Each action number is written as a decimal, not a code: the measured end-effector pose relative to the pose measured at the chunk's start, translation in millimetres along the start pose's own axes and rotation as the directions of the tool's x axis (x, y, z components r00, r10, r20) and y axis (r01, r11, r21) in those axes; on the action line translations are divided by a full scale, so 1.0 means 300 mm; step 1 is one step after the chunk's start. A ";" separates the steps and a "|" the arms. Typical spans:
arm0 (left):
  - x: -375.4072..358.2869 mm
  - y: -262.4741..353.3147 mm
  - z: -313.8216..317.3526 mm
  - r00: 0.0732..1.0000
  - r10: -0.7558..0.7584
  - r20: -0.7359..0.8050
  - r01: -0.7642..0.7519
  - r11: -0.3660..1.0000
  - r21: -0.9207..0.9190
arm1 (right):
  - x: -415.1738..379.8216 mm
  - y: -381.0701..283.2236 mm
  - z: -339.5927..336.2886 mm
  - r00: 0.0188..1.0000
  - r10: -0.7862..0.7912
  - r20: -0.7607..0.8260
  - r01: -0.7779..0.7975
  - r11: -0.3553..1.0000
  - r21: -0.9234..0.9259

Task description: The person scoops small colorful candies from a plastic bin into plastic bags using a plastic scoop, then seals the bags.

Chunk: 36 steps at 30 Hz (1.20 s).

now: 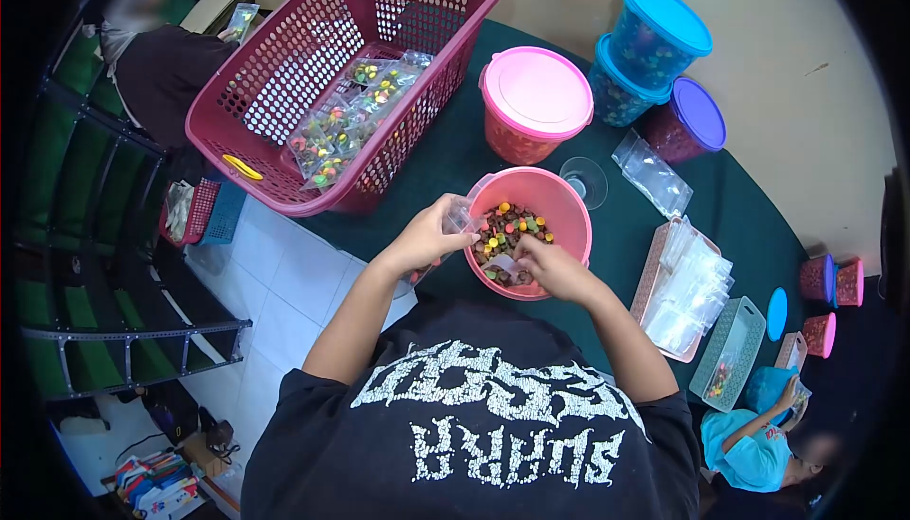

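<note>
A pink tub (580, 226) holds small brown pieces mixed with yellow, green, orange and red ones. My left hand (427, 236) is closed around a clear plastic bag (459, 218) at the tub's left rim; some coloured pieces show low in the bag. Inside the tub, my right hand (550, 270) pinches a small translucent scoop (504, 264) among the pieces. Just beyond the tub stands a clear cup (583, 183).
A maroon basket (459, 55) with filled bags is at the upper left. Lidded tubs (537, 93) stand behind. Empty bags (687, 283) lie in a tray on the right. Two other people are present, one at upper left (166, 79), one at lower right (749, 449).
</note>
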<state>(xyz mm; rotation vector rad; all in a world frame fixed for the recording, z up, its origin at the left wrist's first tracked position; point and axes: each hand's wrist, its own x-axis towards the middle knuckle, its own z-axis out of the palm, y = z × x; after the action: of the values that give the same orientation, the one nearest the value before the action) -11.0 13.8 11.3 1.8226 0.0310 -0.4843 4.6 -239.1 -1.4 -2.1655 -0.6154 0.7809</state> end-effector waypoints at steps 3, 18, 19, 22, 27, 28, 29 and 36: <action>0.001 0.008 0.002 1.000 0.018 0.007 -0.018 1.000 -0.012 | -0.003 0.048 -0.037 0.992 0.064 -0.113 -0.044 0.983 0.178; -0.071 0.090 0.096 0.868 0.489 -0.079 -0.356 0.726 0.588 | -0.114 0.055 -0.193 0.840 0.281 -0.464 0.272 0.522 0.808; -0.066 0.087 0.109 0.872 0.483 -0.083 -0.347 0.729 0.590 | -0.116 0.049 -0.204 0.848 0.252 -0.467 0.303 0.493 0.816; -0.065 0.096 0.138 0.875 0.478 -0.071 -0.354 0.734 0.580 | -0.126 0.004 -0.217 0.851 0.223 -0.476 0.325 0.488 0.810; -0.074 0.119 0.156 0.895 0.444 -0.050 -0.344 0.756 0.557 | -0.135 -0.072 -0.216 0.822 0.206 -0.531 0.271 0.679 0.682; -0.070 0.115 0.161 0.877 0.477 -0.058 -0.367 0.743 0.560 | -0.143 -0.105 -0.216 0.821 0.204 -0.532 0.273 0.679 0.682; -0.066 0.114 0.161 0.857 0.511 -0.066 -0.390 0.727 0.565 | -0.157 -0.151 -0.215 0.781 0.112 -0.614 0.281 0.815 0.506; -0.098 0.280 0.041 0.792 0.274 0.545 -0.073 0.930 -0.361 | -0.264 -0.416 -0.350 0.573 -0.734 -0.365 0.673 0.676 -0.302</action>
<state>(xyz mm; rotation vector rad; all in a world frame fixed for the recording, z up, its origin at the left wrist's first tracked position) -19.4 -16.9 95.3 1.2727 -0.4631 -0.8434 -0.5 -263.1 178.2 -1.8465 -1.1870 -0.2281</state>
